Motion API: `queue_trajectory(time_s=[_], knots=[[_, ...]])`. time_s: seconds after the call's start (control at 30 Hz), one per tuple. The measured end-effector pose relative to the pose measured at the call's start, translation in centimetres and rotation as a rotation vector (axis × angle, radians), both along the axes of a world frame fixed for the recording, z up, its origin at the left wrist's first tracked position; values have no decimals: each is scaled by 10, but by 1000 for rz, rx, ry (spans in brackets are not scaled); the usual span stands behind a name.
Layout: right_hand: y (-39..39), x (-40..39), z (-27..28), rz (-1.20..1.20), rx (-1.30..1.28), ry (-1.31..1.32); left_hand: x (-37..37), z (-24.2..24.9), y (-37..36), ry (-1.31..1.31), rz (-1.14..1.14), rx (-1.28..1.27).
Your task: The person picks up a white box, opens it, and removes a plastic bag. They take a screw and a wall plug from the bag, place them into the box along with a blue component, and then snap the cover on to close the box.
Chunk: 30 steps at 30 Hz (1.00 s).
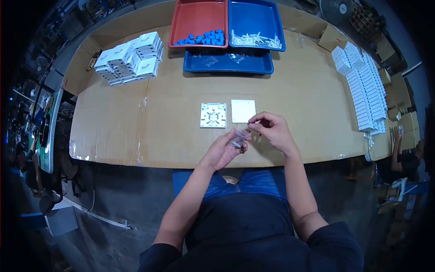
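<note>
My left hand (226,150) is closed around a small clear plastic bag (240,136). A small white piece (236,144) shows at the bag's lower end. Just to the right and slightly higher, my right hand (273,130) is in a pinch, its fingertips close to the bag's upper edge. What sits between those fingertips is too small to make out. Beyond my hands, an open white square box (213,115) with round guides inside lies on the cardboard-covered table. Beside it is a plain white square cover (243,111), near my right fingertips.
At the back, a red tray (199,18) holds blue parts (208,38) and a blue tray (253,20) holds white sticks (256,41). A lower blue tray (229,65) sits in front. White boxes are stacked left (129,61) and right (362,90). Other people are at both sides.
</note>
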State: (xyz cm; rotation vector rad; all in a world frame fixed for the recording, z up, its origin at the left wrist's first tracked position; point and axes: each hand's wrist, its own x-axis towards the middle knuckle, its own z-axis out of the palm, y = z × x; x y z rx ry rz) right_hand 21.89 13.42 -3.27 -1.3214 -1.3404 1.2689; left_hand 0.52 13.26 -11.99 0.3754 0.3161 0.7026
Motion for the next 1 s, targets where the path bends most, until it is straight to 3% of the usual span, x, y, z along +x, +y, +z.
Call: queue_trajectory(time_s=[0.2, 0.27, 0.4, 0.47, 0.57, 0.67, 0.77, 1.0], knots=[[7, -5, 22, 191, -26, -258, 1, -1, -3, 39, 18, 59], [11, -8, 32, 310, 118, -375, 1, -3, -1, -10, -3, 53], [23, -7, 20, 429, 187, -271, 0, 7, -4, -9, 18, 40], [23, -10, 26, 489, 35, -267, -1, 7, -4, 23, 6, 74], [25, -8, 17, 588, 55, -332, -1, -4, -4, 90, -2, 83], [24, -6, 13, 610, -34, -283, -1, 0, -4, 79, 0, 70], [24, -7, 18, 581, 4, -249, 0, 6, -3, -44, 7, 53], [24, -12, 11, 589, 6, -263, -1, 4, -2, -34, 13, 41]])
